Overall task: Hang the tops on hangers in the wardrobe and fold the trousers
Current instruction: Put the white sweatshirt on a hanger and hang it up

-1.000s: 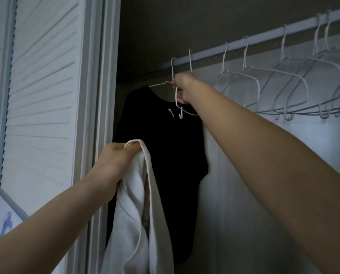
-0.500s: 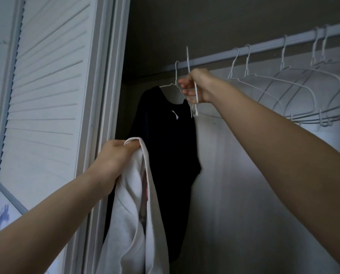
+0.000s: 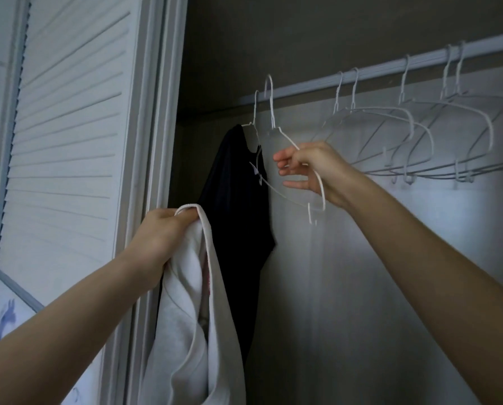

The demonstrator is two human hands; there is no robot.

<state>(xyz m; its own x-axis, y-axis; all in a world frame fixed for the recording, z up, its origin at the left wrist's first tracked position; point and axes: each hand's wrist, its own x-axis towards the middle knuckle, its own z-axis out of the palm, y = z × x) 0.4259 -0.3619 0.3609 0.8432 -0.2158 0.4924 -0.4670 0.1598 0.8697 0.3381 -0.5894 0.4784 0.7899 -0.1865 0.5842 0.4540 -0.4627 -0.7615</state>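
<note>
A black top (image 3: 238,206) hangs on a white wire hanger at the left end of the wardrobe rail (image 3: 370,73). My right hand (image 3: 311,171) grips the shoulder of an empty white wire hanger (image 3: 285,141) just right of the black top; its hook is at the rail, whether on it I cannot tell. My left hand (image 3: 159,238) grips a white top (image 3: 192,331) by its neckline, and the cloth hangs down in front of the black top's lower left part.
Several empty white wire hangers (image 3: 414,135) hang along the rail to the right. A white louvred door (image 3: 69,127) and its frame stand close on the left. The wardrobe's pale back wall (image 3: 361,287) is behind the hangers.
My right hand has moved down and right from the hanger necks to the empty hanger's shoulder, drawing it away from the black top. The left hand keeps its hold on the white top.
</note>
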